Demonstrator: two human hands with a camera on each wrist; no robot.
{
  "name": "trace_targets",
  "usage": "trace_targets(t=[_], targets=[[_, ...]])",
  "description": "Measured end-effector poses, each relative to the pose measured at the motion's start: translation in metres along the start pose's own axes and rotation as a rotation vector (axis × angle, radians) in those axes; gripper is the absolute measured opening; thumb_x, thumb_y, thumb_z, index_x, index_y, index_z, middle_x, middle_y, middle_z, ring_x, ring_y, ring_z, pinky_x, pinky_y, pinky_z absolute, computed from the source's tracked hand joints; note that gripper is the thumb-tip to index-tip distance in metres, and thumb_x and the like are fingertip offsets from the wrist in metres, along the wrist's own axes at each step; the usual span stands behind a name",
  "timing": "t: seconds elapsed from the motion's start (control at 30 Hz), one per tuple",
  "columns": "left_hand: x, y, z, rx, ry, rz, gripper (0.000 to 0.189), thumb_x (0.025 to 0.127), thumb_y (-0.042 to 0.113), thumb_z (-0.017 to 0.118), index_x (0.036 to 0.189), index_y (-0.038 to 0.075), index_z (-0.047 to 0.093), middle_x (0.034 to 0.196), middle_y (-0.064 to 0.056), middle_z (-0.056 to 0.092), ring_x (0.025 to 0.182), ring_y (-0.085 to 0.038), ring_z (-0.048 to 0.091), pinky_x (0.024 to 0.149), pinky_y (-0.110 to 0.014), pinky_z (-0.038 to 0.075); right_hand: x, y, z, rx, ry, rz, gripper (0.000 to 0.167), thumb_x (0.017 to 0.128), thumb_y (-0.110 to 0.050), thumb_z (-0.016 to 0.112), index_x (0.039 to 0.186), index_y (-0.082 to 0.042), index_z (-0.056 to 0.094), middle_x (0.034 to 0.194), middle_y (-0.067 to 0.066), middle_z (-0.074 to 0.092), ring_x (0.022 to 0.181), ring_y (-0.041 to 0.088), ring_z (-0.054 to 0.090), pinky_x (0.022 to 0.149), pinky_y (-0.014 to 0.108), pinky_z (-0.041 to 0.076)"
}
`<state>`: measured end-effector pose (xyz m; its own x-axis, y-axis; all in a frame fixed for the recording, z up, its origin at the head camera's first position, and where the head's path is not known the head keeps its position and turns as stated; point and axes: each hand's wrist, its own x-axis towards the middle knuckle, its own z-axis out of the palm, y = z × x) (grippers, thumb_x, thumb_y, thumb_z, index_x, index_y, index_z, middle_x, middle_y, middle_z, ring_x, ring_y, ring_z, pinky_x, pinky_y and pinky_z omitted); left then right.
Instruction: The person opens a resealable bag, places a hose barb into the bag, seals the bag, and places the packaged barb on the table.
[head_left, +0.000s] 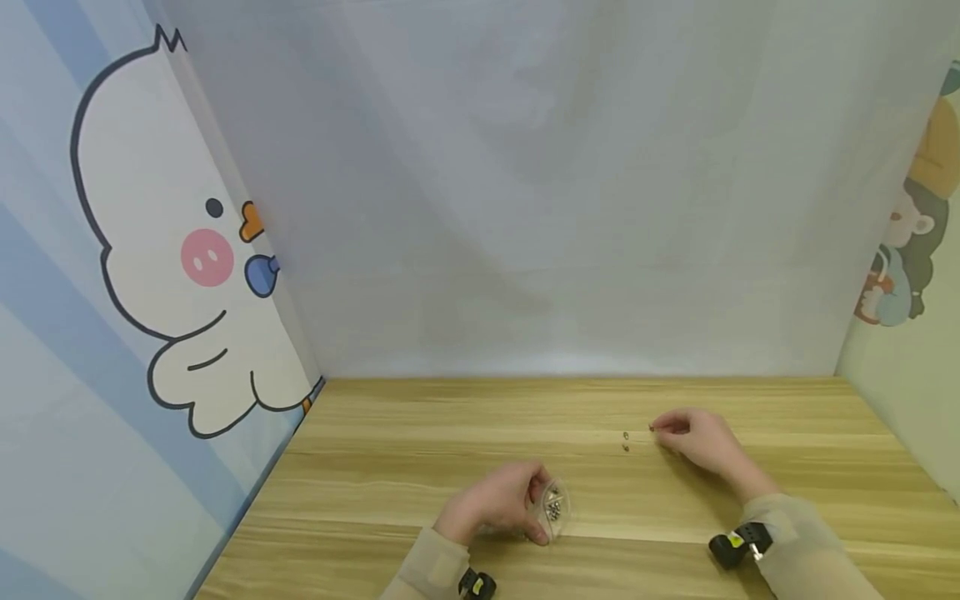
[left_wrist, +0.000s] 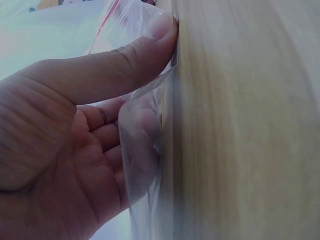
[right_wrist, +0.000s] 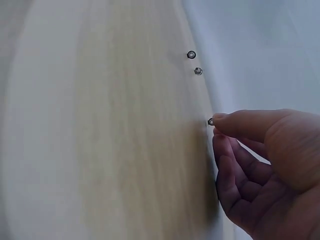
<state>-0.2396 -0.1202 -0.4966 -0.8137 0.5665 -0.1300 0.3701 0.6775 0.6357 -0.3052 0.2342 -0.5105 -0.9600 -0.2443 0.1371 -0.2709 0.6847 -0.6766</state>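
My left hand (head_left: 501, 498) holds a clear zip bag (head_left: 550, 523) low over the table, its thumb and fingers around the near side. Several small shiny metal pieces (head_left: 553, 505) lie inside the bag. In the left wrist view the clear plastic (left_wrist: 142, 165) bulges between thumb and fingers, and a red seal line shows near the top. My right hand (head_left: 699, 439) pinches a small metal nut (right_wrist: 210, 121) between thumb and finger at the tabletop. Two more small pieces, a nut (right_wrist: 191, 54) and another metal piece (right_wrist: 198, 71), sit on the wood to the left of that hand.
The wood-grain table (head_left: 390, 433) runs back to a pale grey curtain (head_left: 570, 208). A wall with a cartoon duck (head_left: 165, 192) borders the left, and a decorated pale wall (head_left: 911, 358) the right. Each wrist wears a small black camera (head_left: 726, 550).
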Motion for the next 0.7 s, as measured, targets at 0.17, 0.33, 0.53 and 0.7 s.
trace_targets(t=[0.17, 0.33, 0.53, 0.7], targets=[[0.0, 0.001, 0.0, 0.006, 0.003, 0.005, 0.062, 0.067, 0.009, 0.104, 0.113, 0.011, 0.063, 0.09, 0.007, 0.056, 0.075, -0.004, 0.048, 0.068, -0.022, 0.047, 0.004, 0.0, 0.001, 0.002, -0.003, 0.022, 0.023, 0.097, -0.013, 0.078, 0.114, 0.002, 0.077, 0.102, 0.011, 0.078, 0.095, 0.028, 0.072, 0.088, 0.049, 0.056], [0.0, 0.001, 0.0, -0.001, 0.006, 0.0, 0.062, 0.066, 0.008, 0.104, 0.113, 0.011, 0.063, 0.09, 0.006, 0.056, 0.075, -0.004, 0.048, 0.068, -0.022, 0.047, 0.007, 0.001, 0.003, -0.004, -0.008, 0.039, 0.023, 0.098, -0.014, 0.078, 0.115, 0.001, 0.078, 0.103, 0.011, 0.078, 0.097, 0.029, 0.072, 0.09, 0.052, 0.055], [0.0, 0.003, -0.002, -0.009, 0.003, -0.004, 0.062, 0.067, 0.007, 0.103, 0.113, 0.011, 0.062, 0.091, 0.006, 0.056, 0.076, -0.004, 0.048, 0.069, -0.022, 0.047, 0.011, 0.004, 0.007, -0.017, -0.003, 0.029, 0.022, 0.097, -0.014, 0.078, 0.114, 0.0, 0.079, 0.1, 0.008, 0.078, 0.095, 0.027, 0.072, 0.09, 0.052, 0.055], [0.0, 0.003, -0.002, -0.005, 0.004, -0.002, 0.062, 0.067, 0.006, 0.103, 0.112, 0.01, 0.062, 0.09, 0.006, 0.056, 0.075, -0.004, 0.048, 0.068, -0.022, 0.047, 0.012, 0.005, 0.008, -0.024, 0.001, 0.016, 0.02, 0.097, -0.013, 0.078, 0.112, 0.0, 0.079, 0.1, 0.009, 0.078, 0.096, 0.03, 0.072, 0.091, 0.054, 0.055]])
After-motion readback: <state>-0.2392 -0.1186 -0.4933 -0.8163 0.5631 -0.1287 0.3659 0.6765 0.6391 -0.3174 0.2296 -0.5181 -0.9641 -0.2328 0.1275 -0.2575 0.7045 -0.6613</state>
